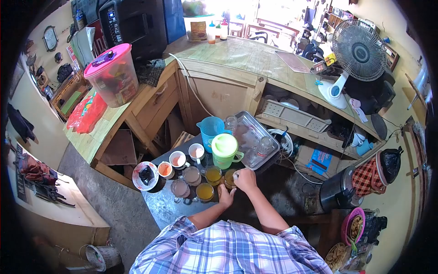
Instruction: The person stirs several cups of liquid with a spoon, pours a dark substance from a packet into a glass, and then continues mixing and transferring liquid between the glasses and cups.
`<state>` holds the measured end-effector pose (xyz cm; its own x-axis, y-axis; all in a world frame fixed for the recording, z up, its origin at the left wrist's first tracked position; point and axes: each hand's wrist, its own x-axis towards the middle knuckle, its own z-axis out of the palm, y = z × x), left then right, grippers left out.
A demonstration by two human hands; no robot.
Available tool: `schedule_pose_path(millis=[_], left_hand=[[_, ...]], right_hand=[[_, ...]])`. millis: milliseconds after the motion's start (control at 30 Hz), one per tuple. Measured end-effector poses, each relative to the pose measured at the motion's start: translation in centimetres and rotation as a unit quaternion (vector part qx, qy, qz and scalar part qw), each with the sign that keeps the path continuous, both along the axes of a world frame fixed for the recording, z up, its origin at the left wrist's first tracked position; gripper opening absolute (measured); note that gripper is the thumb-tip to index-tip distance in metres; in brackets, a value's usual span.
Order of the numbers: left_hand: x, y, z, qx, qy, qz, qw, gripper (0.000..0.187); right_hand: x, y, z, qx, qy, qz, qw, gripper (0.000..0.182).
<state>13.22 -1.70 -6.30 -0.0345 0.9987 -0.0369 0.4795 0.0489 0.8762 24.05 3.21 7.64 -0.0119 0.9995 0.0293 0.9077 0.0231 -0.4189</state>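
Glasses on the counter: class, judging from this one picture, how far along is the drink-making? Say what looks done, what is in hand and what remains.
Done: two glasses hold amber drink, and two paler ones are filled too. In hand: the right hand is over a third amber glass, with the left hand beside it. Left: the glasses on the metal tray look empty, and the green jug stands closed.

Single head view, steeply down, close over worktop (169, 208)

both forearms reach forward; right grip (245, 179) curled closed, left grip (225, 196) just beside it, fingers bent.
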Motion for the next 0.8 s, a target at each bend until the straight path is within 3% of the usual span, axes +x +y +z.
schedule_pose_path(millis=[33, 100, 233, 300, 333, 400, 533, 600, 733, 800], left_hand=[[0.0, -0.1, 0.4, -0.05, -0.025, -0.009, 0.998, 0.069], [0.0, 0.0, 0.9, -0.048, -0.017, -0.01, 0.999, 0.069], [-0.1, 0.1, 0.7, -0.069, -0.007, -0.007, 0.998, 0.071], [0.1, 0.0, 0.2, -0.028, 0.01, -0.002, 1.0, 0.069], [0.2, 0.1, -0.4, 0.013, 0.027, 0.004, 1.0, 0.067], [0.2, 0.1, -0.9, 0.025, 0.024, 0.007, 0.999, 0.065], [0.2, 0.0, -1.1, 0.03, 0.034, 0.012, 0.999, 0.063], [0.0, 0.1, -1.1, 0.016, 0.029, -0.001, 0.999, 0.063], [-0.1, 0.1, -0.7, 0.028, 0.014, -0.009, 0.999, 0.061], [0.0, 0.1, -0.7, 0.028, 0.014, -0.006, 0.999, 0.06]], right_hand=[[0.0, -0.1, 0.0, 0.0, 0.0, -0.001, 1.0, 0.011], [0.0, -0.2, 0.5, 0.109, 0.063, 0.041, 0.991, 0.011], [-0.1, -0.2, 1.1, -0.002, -0.036, 0.002, 0.999, 0.012], [0.1, -0.1, 0.6, 0.083, 0.071, 0.052, 0.993, 0.012], [0.2, -0.2, 0.8, 0.083, 0.071, 0.051, 0.993, 0.012], [0.0, -0.3, 1.3, 0.095, -0.036, 0.016, 0.995, 0.013], [0.0, -0.2, 0.7, 0.04, 0.023, 0.035, 0.998, 0.011], [-0.2, -0.2, 0.4, 0.139, 0.009, 0.024, 0.99, 0.012], [-0.1, -0.1, 0.7, 0.039, -0.004, 0.042, 0.998, 0.012], [-0.2, -0.4, 1.1, 0.147, 0.042, 0.038, 0.987, 0.011]])
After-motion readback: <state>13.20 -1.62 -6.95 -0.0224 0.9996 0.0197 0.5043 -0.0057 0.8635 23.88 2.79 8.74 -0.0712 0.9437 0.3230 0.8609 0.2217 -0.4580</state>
